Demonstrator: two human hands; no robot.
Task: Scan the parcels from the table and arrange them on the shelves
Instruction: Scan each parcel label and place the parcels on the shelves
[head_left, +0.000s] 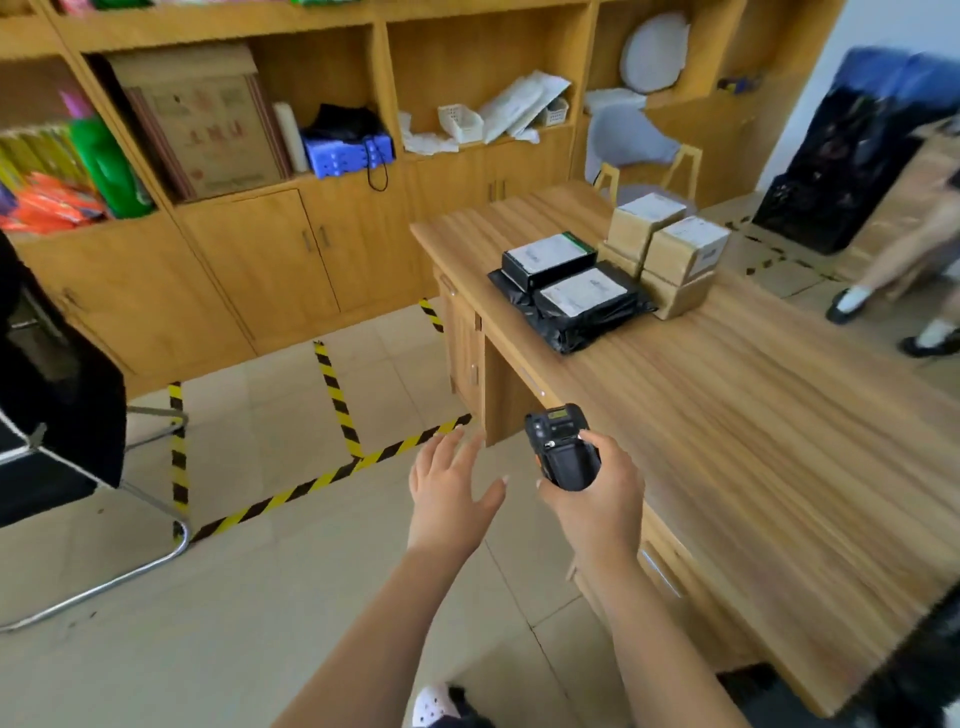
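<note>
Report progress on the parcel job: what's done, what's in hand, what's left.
Done: unclear; white padded envelopes lie on the wooden shelves, but whether they were scanned cannot be told. In hand: the right hand grips a black handheld scanner; the left hand is open and empty. Left: a black box, a black plastic-wrapped parcel and stacked brown cardboard boxes sit on the wooden table.

Print on the cardboard box (213, 135) and the parcel labels (582, 293) is too blurred to read.
</note>
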